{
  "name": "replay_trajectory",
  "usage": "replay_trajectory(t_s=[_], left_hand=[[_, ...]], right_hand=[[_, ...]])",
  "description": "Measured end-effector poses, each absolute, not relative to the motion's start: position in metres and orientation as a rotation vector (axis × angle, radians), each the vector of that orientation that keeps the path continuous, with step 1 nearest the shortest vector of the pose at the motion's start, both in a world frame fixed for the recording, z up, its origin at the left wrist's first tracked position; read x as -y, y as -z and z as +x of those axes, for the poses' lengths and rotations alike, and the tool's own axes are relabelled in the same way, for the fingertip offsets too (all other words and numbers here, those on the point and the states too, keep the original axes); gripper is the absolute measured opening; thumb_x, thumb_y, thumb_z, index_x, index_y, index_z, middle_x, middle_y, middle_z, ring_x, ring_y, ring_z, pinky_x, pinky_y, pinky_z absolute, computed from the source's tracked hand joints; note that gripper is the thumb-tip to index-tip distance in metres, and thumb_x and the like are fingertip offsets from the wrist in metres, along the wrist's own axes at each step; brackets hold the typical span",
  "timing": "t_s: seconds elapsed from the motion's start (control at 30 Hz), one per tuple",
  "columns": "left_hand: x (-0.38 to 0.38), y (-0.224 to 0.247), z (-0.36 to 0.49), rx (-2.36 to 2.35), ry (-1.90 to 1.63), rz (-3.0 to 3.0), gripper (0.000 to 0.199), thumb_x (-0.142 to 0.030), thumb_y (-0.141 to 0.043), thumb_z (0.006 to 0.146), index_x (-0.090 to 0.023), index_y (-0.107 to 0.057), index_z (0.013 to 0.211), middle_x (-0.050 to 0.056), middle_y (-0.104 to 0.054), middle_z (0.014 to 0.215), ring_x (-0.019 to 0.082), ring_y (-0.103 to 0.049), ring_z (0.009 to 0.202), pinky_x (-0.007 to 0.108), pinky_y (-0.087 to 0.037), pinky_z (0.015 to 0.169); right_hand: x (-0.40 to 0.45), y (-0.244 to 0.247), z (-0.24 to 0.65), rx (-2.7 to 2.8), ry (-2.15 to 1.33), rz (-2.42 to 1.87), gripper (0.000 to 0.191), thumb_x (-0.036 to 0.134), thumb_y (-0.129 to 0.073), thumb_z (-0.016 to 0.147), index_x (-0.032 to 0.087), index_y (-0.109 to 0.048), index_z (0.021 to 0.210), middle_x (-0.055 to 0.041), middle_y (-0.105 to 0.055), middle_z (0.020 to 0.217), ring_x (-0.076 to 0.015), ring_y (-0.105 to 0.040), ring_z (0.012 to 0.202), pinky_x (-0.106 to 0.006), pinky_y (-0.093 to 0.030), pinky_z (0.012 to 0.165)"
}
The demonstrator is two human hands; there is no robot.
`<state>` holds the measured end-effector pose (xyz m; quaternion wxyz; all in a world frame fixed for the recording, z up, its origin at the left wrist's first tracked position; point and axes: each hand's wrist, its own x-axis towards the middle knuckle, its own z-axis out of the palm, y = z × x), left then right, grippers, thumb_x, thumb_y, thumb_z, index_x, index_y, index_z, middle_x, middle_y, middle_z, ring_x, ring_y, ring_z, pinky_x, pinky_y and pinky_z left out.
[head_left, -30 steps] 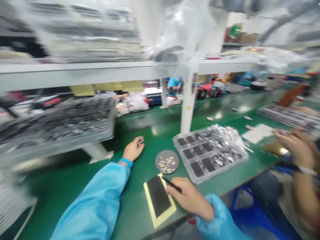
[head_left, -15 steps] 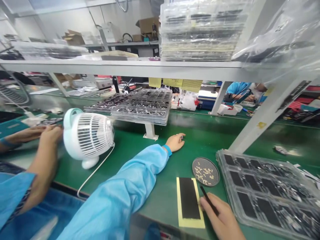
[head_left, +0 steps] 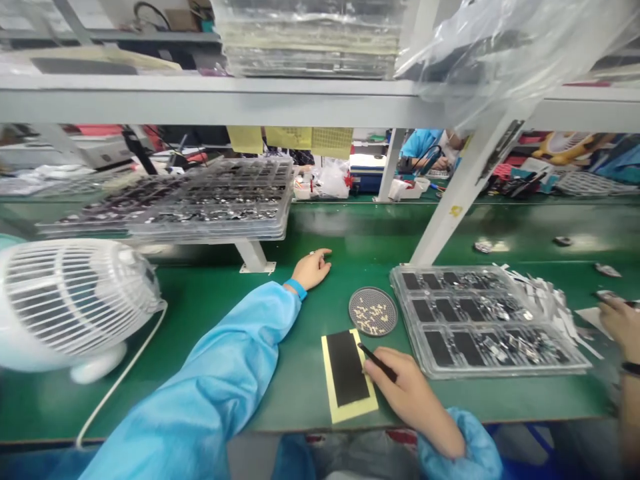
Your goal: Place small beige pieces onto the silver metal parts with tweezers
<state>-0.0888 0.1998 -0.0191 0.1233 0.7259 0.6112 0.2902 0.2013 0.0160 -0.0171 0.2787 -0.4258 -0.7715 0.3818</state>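
My left hand (head_left: 313, 269) is stretched out over the green bench, its index finger extended and a small shiny item at its fingers, too small to name. In my right hand (head_left: 400, 380) is a pair of black tweezers (head_left: 379, 363), its tip over the right edge of a black sheet (head_left: 345, 367) on yellow backing (head_left: 345, 413). Behind the sheet lies a round mesh dish (head_left: 355, 320) with several small pale pieces on it. To the right of the dish sits a clear compartment tray (head_left: 419, 363) of black rectangles and small metal parts.
A white fan (head_left: 75, 307) with a cord stands at left. Clear trays (head_left: 210, 230) rest on a raised stand behind it. A slanted white post (head_left: 445, 207) rises behind the parts tray. White strips (head_left: 550, 303) lie beside it. Another person's hand (head_left: 620, 323) is at far right.
The view has turned right, so things sit further left in it. Another person's hand now shows at far right, and the person at left has left the view. My right hand still holds the tweezers.
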Motion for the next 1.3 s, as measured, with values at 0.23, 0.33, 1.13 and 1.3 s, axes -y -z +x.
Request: replay_trajectory(t_s=[0.23, 0.33, 1.13, 1.3], left_hand=[[-0.2006, 0.019, -0.0893, -1.799, -0.84, 2.107, 0.04, -0.025, -0.058, 0.092, -0.021, -0.062, 0.131, -0.001, -0.065, 0.079, 0.018, -0.062, 0.077, 0.029, -0.045, 0.074], [-0.202, 0.0201, -0.0896, -1.808, -0.839, 2.107, 0.04, -0.026, -0.059, 0.092, -0.023, -0.062, 0.132, -0.002, -0.065, 0.079, 0.018, -0.061, 0.077, 0.028, -0.044, 0.073], [-0.2063, 0.0229, -0.0902, -1.804, -0.817, 2.175, 0.034, -0.028, -0.061, 0.091, -0.026, -0.065, 0.125, -0.004, -0.065, 0.075, 0.018, -0.061, 0.073, 0.03, -0.04, 0.066], [-0.2061, 0.0229, -0.0895, -1.794, -0.827, 2.18, 0.034, -0.028, -0.061, 0.091, -0.026, -0.065, 0.125, -0.004, -0.065, 0.073, 0.017, -0.061, 0.072, 0.03, -0.04, 0.064]], right_hand=[[-0.0159, 0.0114, 0.2011, 2.053, -1.078, -1.144, 0.038, 0.04, -0.052, 0.104, 0.018, -0.06, 0.074, 0.0003, -0.059, 0.072, -0.0149, -0.058, 0.071, -0.028, -0.038, 0.067], [-0.0153, 0.0101, 0.2019, 2.064, -1.072, -1.145, 0.038, 0.039, -0.052, 0.104, 0.017, -0.059, 0.072, 0.0008, -0.057, 0.072, -0.0138, -0.055, 0.07, -0.028, -0.036, 0.067], [-0.0134, 0.0119, 0.2037, 2.061, -1.093, -1.123, 0.036, 0.036, -0.053, 0.104, 0.018, -0.055, 0.073, 0.0014, -0.052, 0.073, -0.0126, -0.052, 0.071, -0.028, -0.034, 0.066], [-0.0121, 0.0104, 0.2032, 2.059, -1.078, -1.122, 0.036, 0.035, -0.054, 0.104, 0.019, -0.051, 0.072, 0.0022, -0.05, 0.072, -0.0122, -0.05, 0.07, -0.028, -0.034, 0.066]])
